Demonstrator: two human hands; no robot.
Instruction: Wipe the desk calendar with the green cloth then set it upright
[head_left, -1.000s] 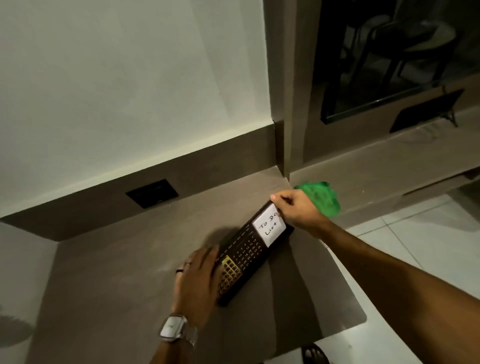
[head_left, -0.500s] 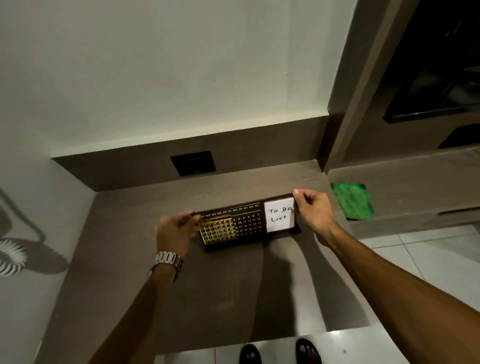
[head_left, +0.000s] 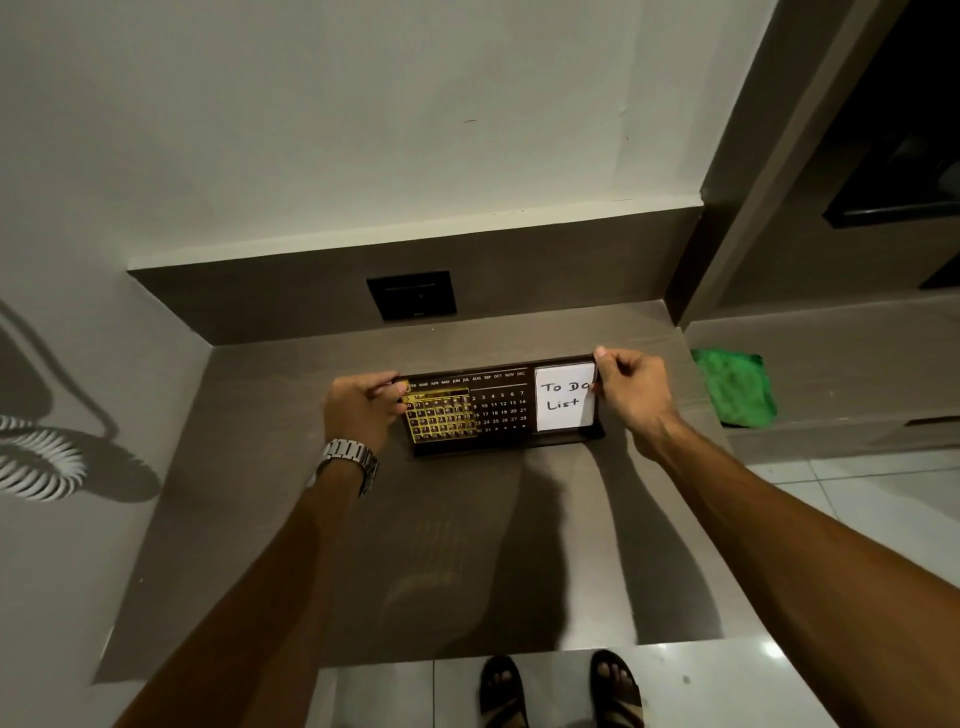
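Desk calendar held upright at both ends, mid-counter.

Left hand pinched closed on the 9 o'clock end, watch on that wrist; right hand pinched closed on the 3 o'clock top corner beside the white "To Do List" note. Green cloth lying loose at 3 o'clock on the lower ledge, apart from both hands.

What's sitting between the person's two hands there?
In the head view, the desk calendar spans the gap: the left hand grips its left end, the right hand its right end by the white "To Do List" note.
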